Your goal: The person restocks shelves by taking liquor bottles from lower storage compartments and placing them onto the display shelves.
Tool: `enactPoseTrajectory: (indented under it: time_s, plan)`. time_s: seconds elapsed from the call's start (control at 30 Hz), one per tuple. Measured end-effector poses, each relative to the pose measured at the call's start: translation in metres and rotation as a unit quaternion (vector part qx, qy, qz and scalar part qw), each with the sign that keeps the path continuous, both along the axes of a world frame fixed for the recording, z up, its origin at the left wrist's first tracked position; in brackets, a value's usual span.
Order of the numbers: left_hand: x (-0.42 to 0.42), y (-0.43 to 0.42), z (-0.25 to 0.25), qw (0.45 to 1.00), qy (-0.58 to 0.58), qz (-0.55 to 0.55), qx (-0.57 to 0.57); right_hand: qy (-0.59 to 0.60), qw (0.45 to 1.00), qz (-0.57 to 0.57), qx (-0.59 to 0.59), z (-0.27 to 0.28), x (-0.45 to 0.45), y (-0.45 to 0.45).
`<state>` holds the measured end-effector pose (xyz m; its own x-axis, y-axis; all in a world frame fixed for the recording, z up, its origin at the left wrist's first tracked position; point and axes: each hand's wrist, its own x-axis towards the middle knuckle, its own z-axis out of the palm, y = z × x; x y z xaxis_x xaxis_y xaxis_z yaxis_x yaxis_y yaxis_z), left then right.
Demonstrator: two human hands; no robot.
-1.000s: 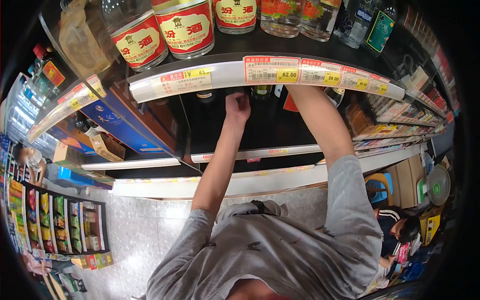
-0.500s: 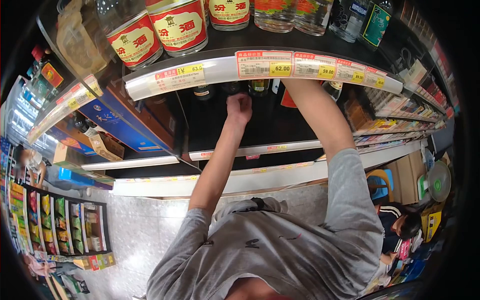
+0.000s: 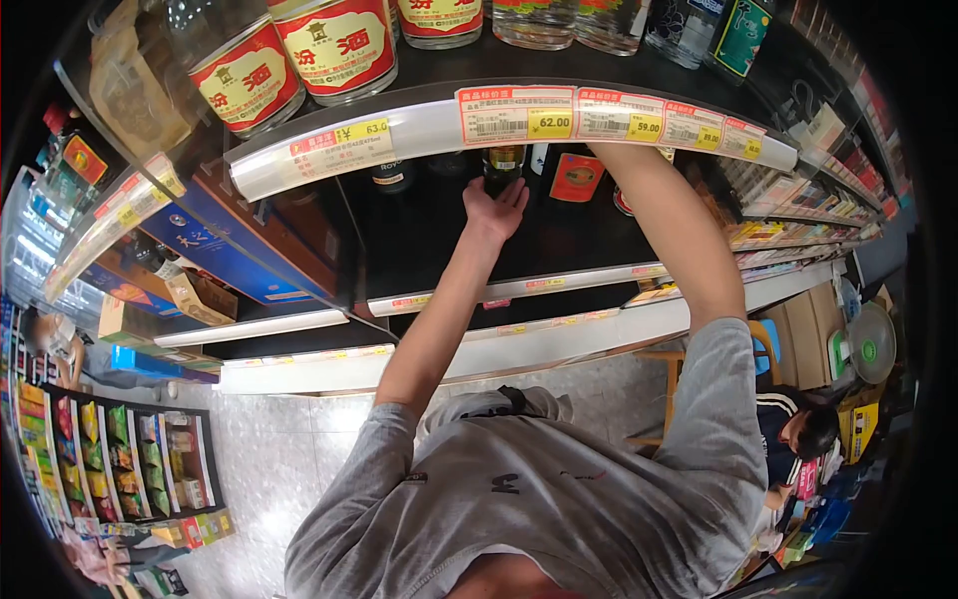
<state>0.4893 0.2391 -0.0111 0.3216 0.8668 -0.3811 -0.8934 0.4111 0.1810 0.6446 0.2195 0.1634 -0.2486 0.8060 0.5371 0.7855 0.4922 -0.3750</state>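
Observation:
My left hand (image 3: pixel 496 208) is palm up with its fingers spread, at the base of a dark bottle (image 3: pixel 503 165) with a yellowish label on the lower shelf. Whether the fingers touch the bottle cannot be made out. My right forearm reaches under the upper shelf's price rail (image 3: pixel 429 124), which hides my right hand. Near that arm stands a box with a red label (image 3: pixel 576 178). A dark bottle (image 3: pixel 391 177) stands further left on the same shelf.
Red-labelled bottles (image 3: pixel 337 50) and clear bottles stand on the upper shelf. Blue boxes (image 3: pixel 225 243) are at the left. A snack rack (image 3: pixel 125 454) is at lower left. Another person (image 3: pixel 793 434) is at lower right, and a person is at far left.
My left hand has opened from a curled shape and moved slightly right, to the yellowish-labelled bottle. My right arm has shifted right. The view has shifted, and the red-labelled box shows more.

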Motion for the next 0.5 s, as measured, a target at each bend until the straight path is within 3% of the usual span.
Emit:
enactPoseTrajectory:
  time_s: [0.3, 0.5]
  plan:
    - [-0.003, 0.023, -0.01, 0.998, -0.011, -0.051, 0.032, -0.005, 1.0, -0.009, -0.002, 0.002, 0.001, -0.005]
    - [-0.002, 0.008, 0.005, 1.0, -0.008, -0.018, 0.025, -0.013, 1.0, -0.008, 0.001, -0.009, -0.011, -0.004]
